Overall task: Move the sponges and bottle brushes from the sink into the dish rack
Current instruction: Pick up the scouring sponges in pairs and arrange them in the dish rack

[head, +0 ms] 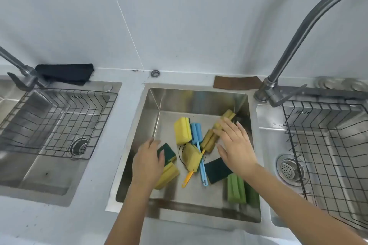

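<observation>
The middle steel sink [199,101] holds several yellow sponges with green backs and two bottle brushes. A blue brush [197,138] and a yellow brush [209,141] cross at the centre, with a yellow sponge [182,130] to their left and another [191,157] on top of them. A green sponge [237,188] stands at the front right, and a dark green pad [216,169] lies beside it. My left hand [148,162] rests over a green-topped sponge [167,152], fingers spread. My right hand [235,143] hovers open above the yellow brush, near a sponge [229,115] in the far right corner.
A wire dish rack [57,123] sits in the left sink, and another wire rack [326,145] in the right sink. A tall curved faucet [294,42] rises right of the middle sink. A black cloth [65,73] and a brown pad [237,82] lie on the back ledge.
</observation>
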